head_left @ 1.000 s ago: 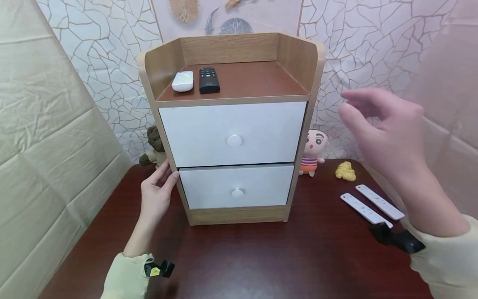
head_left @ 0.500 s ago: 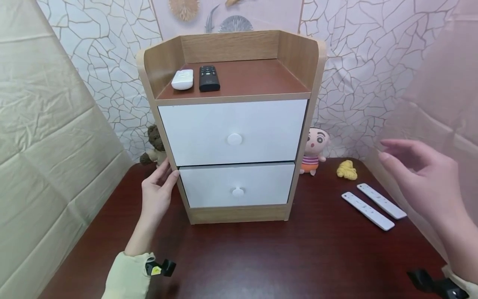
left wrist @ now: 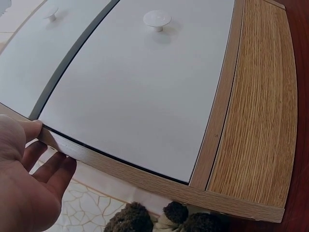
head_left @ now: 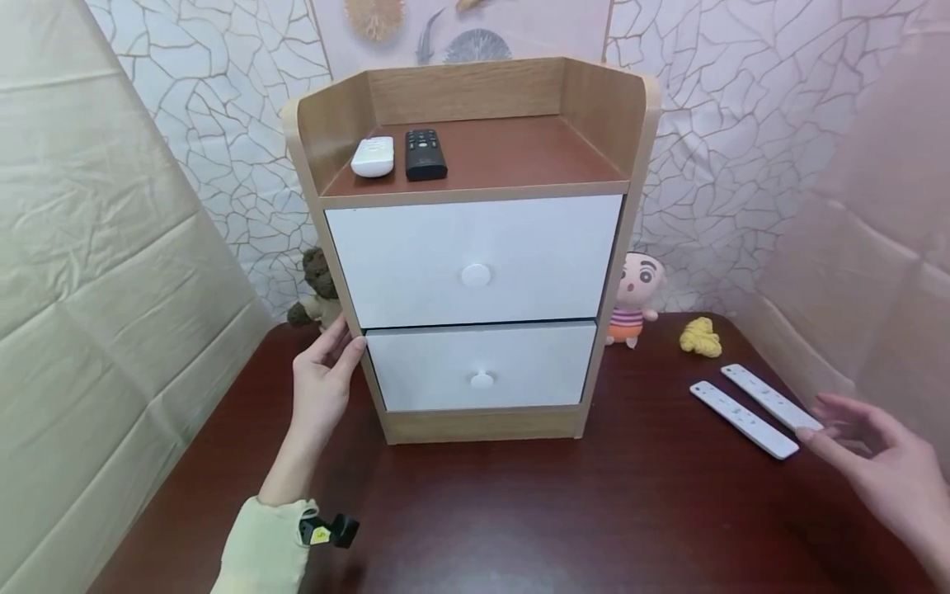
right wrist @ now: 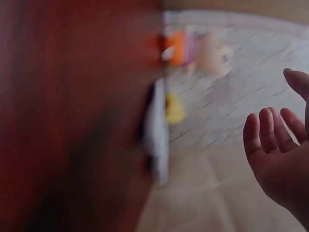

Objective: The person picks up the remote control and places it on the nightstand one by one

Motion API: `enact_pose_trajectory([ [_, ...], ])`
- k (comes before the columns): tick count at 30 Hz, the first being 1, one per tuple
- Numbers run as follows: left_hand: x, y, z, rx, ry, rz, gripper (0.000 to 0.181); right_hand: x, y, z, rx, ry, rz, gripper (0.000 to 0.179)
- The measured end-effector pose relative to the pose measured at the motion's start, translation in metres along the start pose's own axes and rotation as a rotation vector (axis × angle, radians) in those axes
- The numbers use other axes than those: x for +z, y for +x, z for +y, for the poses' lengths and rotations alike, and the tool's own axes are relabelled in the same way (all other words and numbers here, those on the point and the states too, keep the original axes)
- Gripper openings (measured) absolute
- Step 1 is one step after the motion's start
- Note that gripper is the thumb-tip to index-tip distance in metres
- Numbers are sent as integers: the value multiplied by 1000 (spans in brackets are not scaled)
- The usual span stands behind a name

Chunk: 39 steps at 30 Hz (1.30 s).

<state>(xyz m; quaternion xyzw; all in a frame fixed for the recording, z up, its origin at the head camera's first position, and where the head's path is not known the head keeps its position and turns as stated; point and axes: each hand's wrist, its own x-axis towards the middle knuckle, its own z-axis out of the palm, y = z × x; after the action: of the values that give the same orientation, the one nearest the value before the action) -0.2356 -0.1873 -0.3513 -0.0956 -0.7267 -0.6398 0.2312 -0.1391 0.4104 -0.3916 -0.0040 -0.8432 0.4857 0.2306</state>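
My left hand [head_left: 321, 388] grips the left side edge of a small wooden cabinet [head_left: 486, 426], thumb on its front frame and fingers against the outer side, as the left wrist view also shows. Two white drawers fill the front, an upper drawer [head_left: 416, 264] and a lower drawer [head_left: 423, 371], each with a round knob and pushed in. At the table's right, my right hand [head_left: 883, 474] hovers with loosely bent fingers and holds nothing. Its fingertips overlap the near end of one long white remote [head_left: 768, 396]; a second white remote [head_left: 745, 419] lies beside it.
On the cabinet's brown top lie a white remote [head_left: 373, 157] and a black remote [head_left: 425, 155]. A brown plush bear [head_left: 317, 276] peeks out behind the left side. Right of the cabinet are a cartoon doll [head_left: 635, 301] and a yellow lump [head_left: 701, 337] on the dark red table [head_left: 519, 511].
My right hand has moved down and right, from beside the cabinet's upper part to near the long white remotes. My left hand keeps its grip on the cabinet edge.
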Motion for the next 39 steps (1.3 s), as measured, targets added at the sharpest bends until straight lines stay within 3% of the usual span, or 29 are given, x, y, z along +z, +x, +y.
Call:
enact_pose_trajectory([
  [7,1,1,1,-12,2,6,52,-3,2,51,57,-44,-37,56],
  [13,-1,2,1,-4,-1,8,51,1,6,79,86,-112,-66,44],
  [17,-1,3,0,-6,7,-4,52,2,8,94,89,-108,-89,50],
  [21,-2,3,0,-12,13,-7,52,3,12,101,97,-101,-138,55],
  [25,-3,3,0,-10,10,-6,52,6,17,103,101,-157,-162,39],
  [30,-2,3,0,-15,10,-11,52,8,22,102,93,-304,-165,64],
  [39,-3,3,1,-13,9,3,52,13,26,101,114,-415,-164,65],
])
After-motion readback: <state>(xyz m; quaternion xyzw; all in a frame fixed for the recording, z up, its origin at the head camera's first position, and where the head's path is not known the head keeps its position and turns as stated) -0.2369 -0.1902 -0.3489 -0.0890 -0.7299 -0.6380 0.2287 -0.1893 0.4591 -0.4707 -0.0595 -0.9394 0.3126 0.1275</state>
